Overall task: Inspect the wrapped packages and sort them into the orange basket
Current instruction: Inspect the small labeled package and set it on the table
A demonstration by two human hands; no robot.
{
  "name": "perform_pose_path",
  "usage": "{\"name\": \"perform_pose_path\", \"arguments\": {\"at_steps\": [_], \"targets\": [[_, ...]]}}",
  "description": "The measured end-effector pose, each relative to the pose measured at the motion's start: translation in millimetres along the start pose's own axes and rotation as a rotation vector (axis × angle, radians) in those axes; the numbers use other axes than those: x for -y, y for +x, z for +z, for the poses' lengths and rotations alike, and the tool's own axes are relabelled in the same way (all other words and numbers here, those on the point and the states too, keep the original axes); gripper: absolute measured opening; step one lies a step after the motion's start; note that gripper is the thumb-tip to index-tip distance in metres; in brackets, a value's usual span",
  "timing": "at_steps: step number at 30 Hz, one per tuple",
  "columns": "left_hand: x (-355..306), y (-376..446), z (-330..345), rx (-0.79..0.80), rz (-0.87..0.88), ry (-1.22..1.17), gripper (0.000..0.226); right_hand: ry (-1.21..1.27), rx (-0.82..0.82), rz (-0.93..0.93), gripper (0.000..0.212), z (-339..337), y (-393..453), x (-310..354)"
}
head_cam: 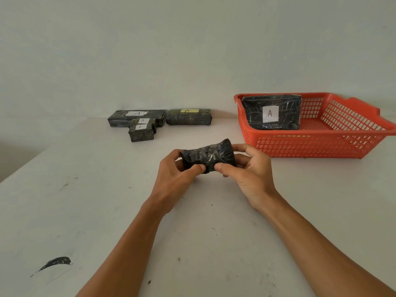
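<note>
From the head camera we see the left hand (171, 174) and the right hand (249, 170) both gripping a small dark package (206, 156) above the white table (85, 211), thumbs pressed on its near side. Its label is hidden from us — the other fingers too. The orange basket (317, 144) at the right holds one package marked A (271, 112). Four more packages (158, 121) lie by the wall, their small labels hard to read.

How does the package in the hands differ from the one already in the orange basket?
The held package shows no label; the basket package carries a white label marked A. The held package looks smaller and rounded, pinched between the left hand and right hand above the table; the basket package is flat, leaning against the orange basket wall. Both have dark, shiny wrapping.
</note>
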State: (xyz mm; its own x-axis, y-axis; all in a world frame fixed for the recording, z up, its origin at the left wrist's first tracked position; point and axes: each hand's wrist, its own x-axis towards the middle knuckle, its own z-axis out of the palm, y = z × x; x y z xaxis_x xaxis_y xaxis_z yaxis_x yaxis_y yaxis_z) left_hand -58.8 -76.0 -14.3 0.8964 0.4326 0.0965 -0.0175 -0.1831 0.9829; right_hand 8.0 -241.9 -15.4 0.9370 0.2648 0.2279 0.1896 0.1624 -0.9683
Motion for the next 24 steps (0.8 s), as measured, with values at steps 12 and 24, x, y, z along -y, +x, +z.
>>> {"name": "perform_pose_path", "arguments": {"at_steps": [12, 24], "targets": [[-21, -13, 1, 0.108, 0.11, -0.05, 0.052, -0.585, -0.122, -0.7, 0.048, -6, -7, 4], [-13, -13, 0, 0.023, 0.055, -0.228, 0.026, -0.279, 0.05, -0.222, 0.045, -1, -10, -4]]}}
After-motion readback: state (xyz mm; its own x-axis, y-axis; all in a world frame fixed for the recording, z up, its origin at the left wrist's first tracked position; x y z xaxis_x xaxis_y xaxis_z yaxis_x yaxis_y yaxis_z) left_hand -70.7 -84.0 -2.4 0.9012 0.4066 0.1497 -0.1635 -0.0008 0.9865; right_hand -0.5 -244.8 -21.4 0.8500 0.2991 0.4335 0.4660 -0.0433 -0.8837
